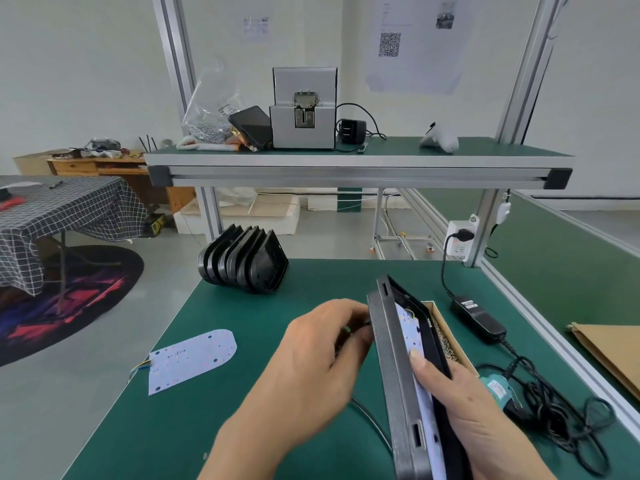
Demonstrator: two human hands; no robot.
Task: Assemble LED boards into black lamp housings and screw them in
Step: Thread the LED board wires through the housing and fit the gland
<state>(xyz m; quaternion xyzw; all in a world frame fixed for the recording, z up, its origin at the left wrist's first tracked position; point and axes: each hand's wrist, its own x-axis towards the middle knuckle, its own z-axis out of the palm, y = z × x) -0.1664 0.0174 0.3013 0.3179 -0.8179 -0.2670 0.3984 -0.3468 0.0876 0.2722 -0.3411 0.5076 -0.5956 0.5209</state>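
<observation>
One spare LED board (194, 360) lies flat at the left of the green surface (242, 427); behind it leans a row of about six empty housings (244, 263). At centre, the left hand (311, 368) pinches something small, apparently the board's wires, at the back of one housing (393, 368) stood on edge. The right hand (474, 417) grips that housing, thumb pressing a second board (408, 327) inside. One tray of screws (445, 336) sits just behind. A hard tug could tear the wires or unseat the board.
</observation>
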